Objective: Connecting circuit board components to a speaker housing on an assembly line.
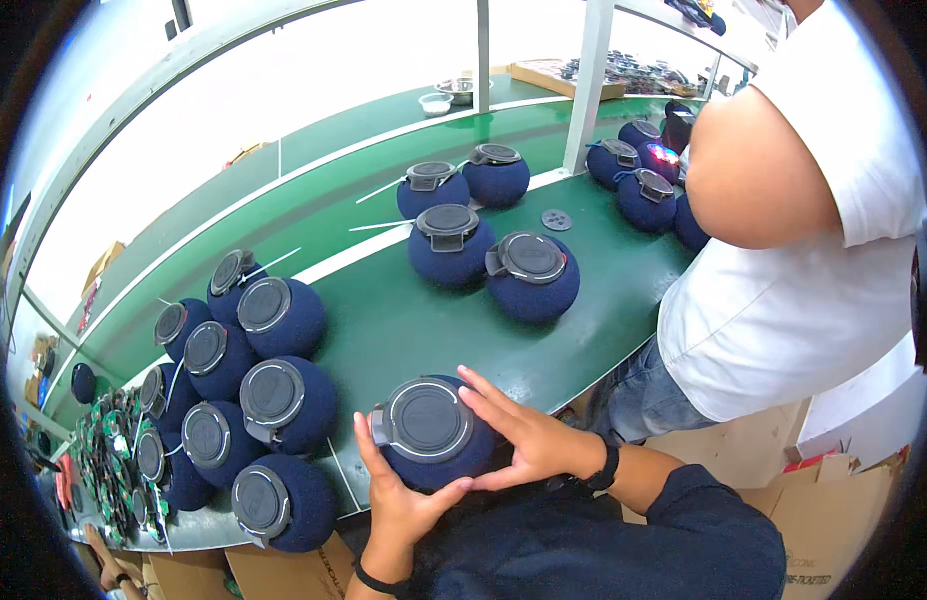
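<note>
I hold a round navy fabric-covered speaker (430, 440) with a dark grey disc cap on top, near the front edge of the green bench (403, 320). My left hand (398, 495) cups its lower left side from beneath. My right hand (518, 435) presses against its right side, fingers spread along the cap's rim. A black band sits on each wrist.
Several matching navy speakers (273, 400) cluster at my left, more (531, 275) lie mid-bench and farther right (643, 195). Circuit boards (108, 450) pile at far left. A person in a white shirt (803, 260) stands close on my right. Cardboard boxes (823, 510) sit below.
</note>
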{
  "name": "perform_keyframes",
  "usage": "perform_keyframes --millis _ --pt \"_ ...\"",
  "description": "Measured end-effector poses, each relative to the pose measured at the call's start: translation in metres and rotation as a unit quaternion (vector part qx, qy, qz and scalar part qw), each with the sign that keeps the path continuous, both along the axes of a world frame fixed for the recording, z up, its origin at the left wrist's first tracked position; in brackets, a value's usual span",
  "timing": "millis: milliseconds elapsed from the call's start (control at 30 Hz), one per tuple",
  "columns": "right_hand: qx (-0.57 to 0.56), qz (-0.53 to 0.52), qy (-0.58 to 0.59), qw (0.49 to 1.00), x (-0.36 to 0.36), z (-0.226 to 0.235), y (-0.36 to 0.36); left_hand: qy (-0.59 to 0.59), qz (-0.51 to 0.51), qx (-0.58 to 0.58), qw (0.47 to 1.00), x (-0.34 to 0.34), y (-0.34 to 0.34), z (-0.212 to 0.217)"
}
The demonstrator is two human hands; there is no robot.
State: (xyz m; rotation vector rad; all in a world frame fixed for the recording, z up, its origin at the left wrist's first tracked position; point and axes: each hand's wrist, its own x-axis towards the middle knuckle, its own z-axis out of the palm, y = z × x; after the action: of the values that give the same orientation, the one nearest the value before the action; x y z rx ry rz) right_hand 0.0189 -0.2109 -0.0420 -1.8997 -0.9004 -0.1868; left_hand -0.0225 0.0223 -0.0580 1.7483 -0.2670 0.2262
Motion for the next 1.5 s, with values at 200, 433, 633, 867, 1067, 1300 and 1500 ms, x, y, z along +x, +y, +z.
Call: perform_keyframes --millis 200,433,633,867,1067,1300,1500 --pt "-0.032 -0.236 -0.199 0.951 0.024 0.018 -0.040 -0.029 0.033 0.104 0.994 -0.002 0.001 0.005" --pt "-0.170 -0.418 -0.145 0.881 0.069 0.029 -0.066 0.016 0.030 0.047 0.998 -0.004 -0.001 0.004" --pt "-0.187 -0.436 -0.100 0.874 0.094 0.040 -0.077 -0.019 0.034 0.091 0.995 -0.003 0.004 0.001" --pt "-0.192 -0.462 -0.078 0.863 0.129 0.042 -0.077 -0.007 0.017 0.066 0.998 -0.004 0.002 0.004" --pt "-0.198 -0.482 -0.067 0.851 0.158 0.037 -0.077 -0.015 0.015 0.074 0.997 -0.003 0.004 0.004" --pt "-0.170 -0.470 -0.027 0.866 0.188 0.036 -0.074 -0.018 0.021 0.067 0.997 -0.001 0.000 0.006" --pt "-0.079 -0.418 -0.105 0.899 0.163 0.036 -0.060 -0.027 0.038 0.094 0.995 -0.003 0.004 0.000"
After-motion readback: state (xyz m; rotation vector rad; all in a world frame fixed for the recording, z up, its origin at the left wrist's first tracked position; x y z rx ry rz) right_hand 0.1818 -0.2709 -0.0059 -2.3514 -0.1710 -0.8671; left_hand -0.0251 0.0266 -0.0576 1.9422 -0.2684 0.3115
